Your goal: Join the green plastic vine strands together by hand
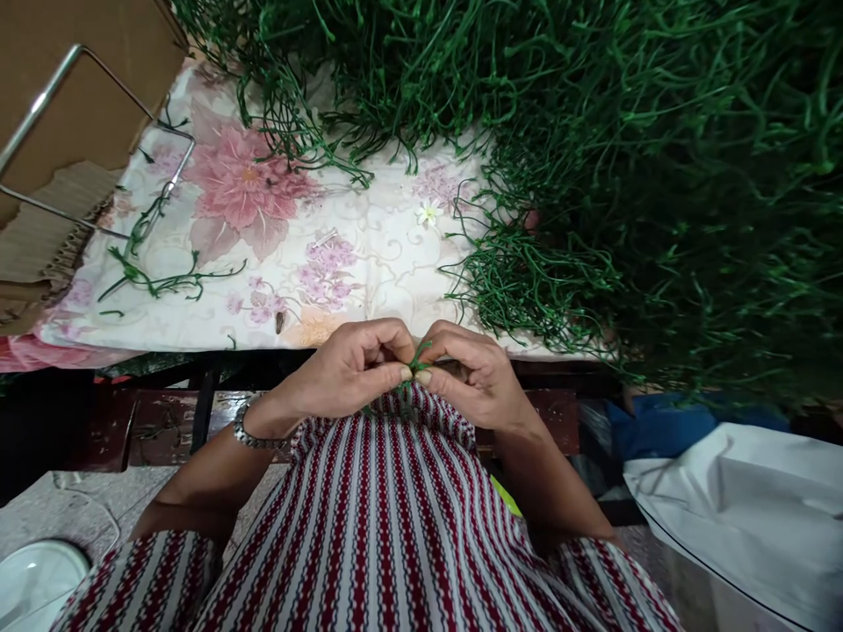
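Observation:
Near the front edge of the table, my left hand [359,367] and my right hand [469,373] meet fingertip to fingertip. Between them is a small green branched stem [419,360], pinched by thumb and forefinger on both sides. Most of it is hidden by the fingers. A huge heap of similar green stems [559,114], thin and plastic-looking, covers the back and right of the table. A smaller clump [533,272] spills out just beyond my right hand. A few loose stems [171,279] lie on the cloth to the left.
A flower-patterned cloth [388,246] covers the table. At the left a bent metal wire frame [79,48] stands against a cardboard box [125,35]. A small brown object [280,322] lies near the front edge. White sheeting [744,500] hangs at the lower right.

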The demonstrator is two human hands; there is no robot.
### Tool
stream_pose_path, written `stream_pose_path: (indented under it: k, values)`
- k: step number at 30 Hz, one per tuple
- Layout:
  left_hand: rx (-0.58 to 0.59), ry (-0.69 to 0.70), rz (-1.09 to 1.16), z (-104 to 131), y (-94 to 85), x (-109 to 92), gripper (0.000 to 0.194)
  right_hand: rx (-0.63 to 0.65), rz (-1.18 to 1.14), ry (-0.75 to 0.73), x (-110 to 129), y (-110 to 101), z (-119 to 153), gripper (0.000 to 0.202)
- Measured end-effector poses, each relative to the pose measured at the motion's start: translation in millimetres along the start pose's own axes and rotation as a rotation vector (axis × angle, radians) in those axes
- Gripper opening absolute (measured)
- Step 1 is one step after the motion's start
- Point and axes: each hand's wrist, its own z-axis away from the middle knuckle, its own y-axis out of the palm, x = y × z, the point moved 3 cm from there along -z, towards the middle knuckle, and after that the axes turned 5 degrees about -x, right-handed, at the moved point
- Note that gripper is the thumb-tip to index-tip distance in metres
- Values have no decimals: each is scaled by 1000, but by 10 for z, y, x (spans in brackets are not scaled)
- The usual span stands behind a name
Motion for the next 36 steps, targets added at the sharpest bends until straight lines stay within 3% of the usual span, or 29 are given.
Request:
stream_pose_path:
  k: [3,5,7,10,14,19,24,31,36]
  values:
    - [48,-90,52,-26,-5,18,5,-34,325,-150,42,-11,16,4]
    - [3,-116,18,-40,9,38,5,-95,579,-246,55,-7,29,7]
    - [-92,-76,-82,-48,23,37,8,-138,676,-273,54,0,34,9]
    - [-221,69,-225,-43,41,0,13,-100,477,-173,42,16,21,10]
    - [-262,185,-261,-26,41,-15,14,-48,255,2,42,43,18,22]
    - [-195,192,-264,-15,15,-9,14,-40,304,46,58,25,30,9]
    - [-74,140,-423,-5,-5,-22,17,131,380,19,74,19,43,16]
    - [94,2,-470,-24,-12,27,15,247,484,-52,41,40,50,30]
    - [219,65,-309,-11,18,-5,16,370,379,-123,108,-31,20,26]
